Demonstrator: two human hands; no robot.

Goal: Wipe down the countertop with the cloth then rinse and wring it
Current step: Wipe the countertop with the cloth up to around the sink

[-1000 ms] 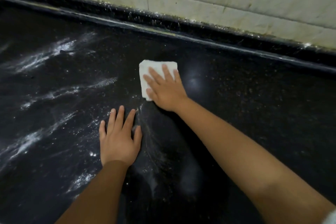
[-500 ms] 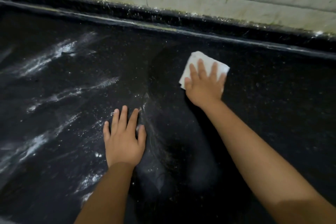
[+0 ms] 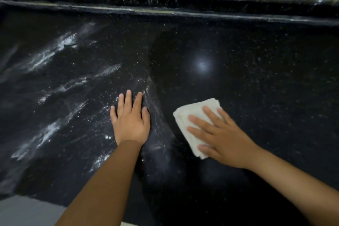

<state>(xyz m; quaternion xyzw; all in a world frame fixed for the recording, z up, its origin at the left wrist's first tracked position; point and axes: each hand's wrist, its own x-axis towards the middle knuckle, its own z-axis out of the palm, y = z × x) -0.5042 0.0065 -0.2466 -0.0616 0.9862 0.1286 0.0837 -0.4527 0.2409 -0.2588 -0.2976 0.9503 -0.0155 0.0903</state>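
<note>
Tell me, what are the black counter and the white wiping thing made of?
The countertop looks like polished dark stone, maybe granite: it is speckled and mirrors a light. The cloth seems to be soft woven fabric or thick paper towel, folded in layers under the right hand; which one is unclear.

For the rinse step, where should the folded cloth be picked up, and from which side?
Judging by its pose, grip the far corner of the cloth, coming from the wall side. The right hand lies flat over its near half, so only that stacked, folded edge sticks out free to pinch.
</note>
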